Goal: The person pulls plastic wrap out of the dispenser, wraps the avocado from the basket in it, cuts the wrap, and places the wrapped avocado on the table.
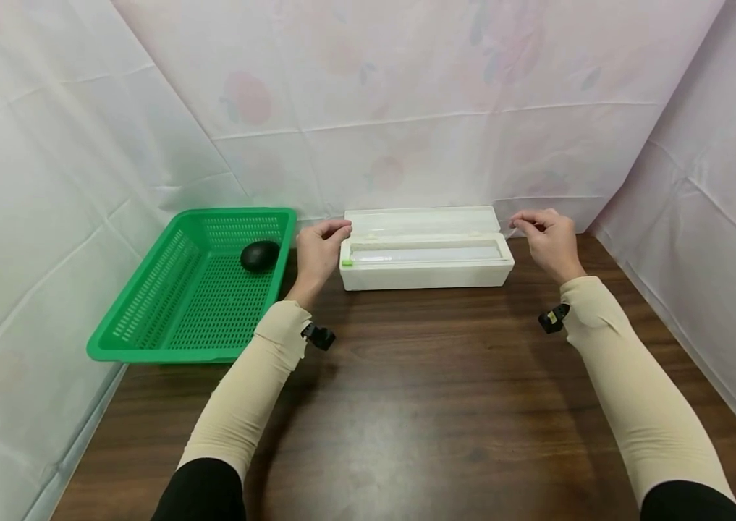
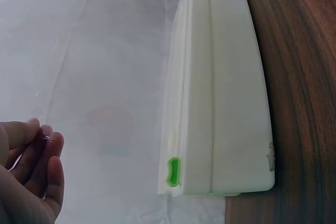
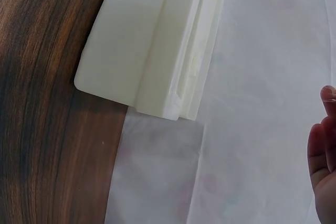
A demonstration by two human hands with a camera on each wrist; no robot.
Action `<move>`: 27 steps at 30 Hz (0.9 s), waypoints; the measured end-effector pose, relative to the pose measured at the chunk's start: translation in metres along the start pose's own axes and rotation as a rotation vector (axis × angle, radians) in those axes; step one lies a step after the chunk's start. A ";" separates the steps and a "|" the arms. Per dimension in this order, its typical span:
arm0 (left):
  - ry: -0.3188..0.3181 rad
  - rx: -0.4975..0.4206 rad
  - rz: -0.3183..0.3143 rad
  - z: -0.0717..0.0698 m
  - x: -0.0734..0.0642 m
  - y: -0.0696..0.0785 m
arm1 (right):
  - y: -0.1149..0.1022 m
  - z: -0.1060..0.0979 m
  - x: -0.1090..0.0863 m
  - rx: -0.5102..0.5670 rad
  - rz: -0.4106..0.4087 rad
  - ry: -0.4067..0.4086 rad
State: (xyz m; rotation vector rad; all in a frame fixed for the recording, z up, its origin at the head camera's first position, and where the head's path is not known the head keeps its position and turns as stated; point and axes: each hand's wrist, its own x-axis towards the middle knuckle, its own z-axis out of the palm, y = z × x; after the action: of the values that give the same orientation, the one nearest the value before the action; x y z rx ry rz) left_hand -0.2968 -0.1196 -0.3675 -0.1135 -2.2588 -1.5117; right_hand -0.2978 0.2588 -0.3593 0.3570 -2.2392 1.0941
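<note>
A white cling film dispenser box (image 1: 428, 274) sits at the back of the table, its lid (image 1: 423, 219) raised and a roll of clear film (image 1: 426, 255) inside. Just off the box's left end, my left hand (image 1: 318, 253) pinches the edge of clear cling film (image 2: 48, 103) between thumb and fingertips. Past the right end, my right hand (image 1: 553, 242) pinches the film's other side, where a shiny bit shows at the fingertips (image 3: 329, 93). Both hands are raised to about lid height. The transparent sheet between them barely shows in the head view.
A green slider (image 2: 174, 171) is on the box's left end. To the left stands a green plastic basket (image 1: 188, 357) with a black computer mouse (image 1: 260, 256) in it. White printed cloth (image 1: 374, 87) hangs behind and on both sides of the brown wooden table (image 1: 420, 405).
</note>
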 end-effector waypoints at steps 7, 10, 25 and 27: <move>-0.001 0.012 0.004 -0.004 -0.001 0.004 | -0.003 -0.004 0.000 0.025 0.003 -0.004; -0.001 0.008 0.005 -0.005 -0.001 0.005 | -0.005 -0.005 -0.001 0.022 -0.003 -0.006; -0.001 0.012 0.063 -0.012 -0.003 0.012 | -0.016 -0.008 -0.001 0.019 -0.026 0.014; 0.002 0.010 0.069 -0.014 -0.003 0.013 | -0.017 -0.008 -0.001 0.021 -0.037 0.017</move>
State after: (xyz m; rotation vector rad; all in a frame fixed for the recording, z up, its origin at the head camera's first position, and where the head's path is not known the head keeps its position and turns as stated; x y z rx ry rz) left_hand -0.2861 -0.1262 -0.3533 -0.1846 -2.2376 -1.4639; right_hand -0.2856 0.2546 -0.3458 0.3948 -2.1990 1.0975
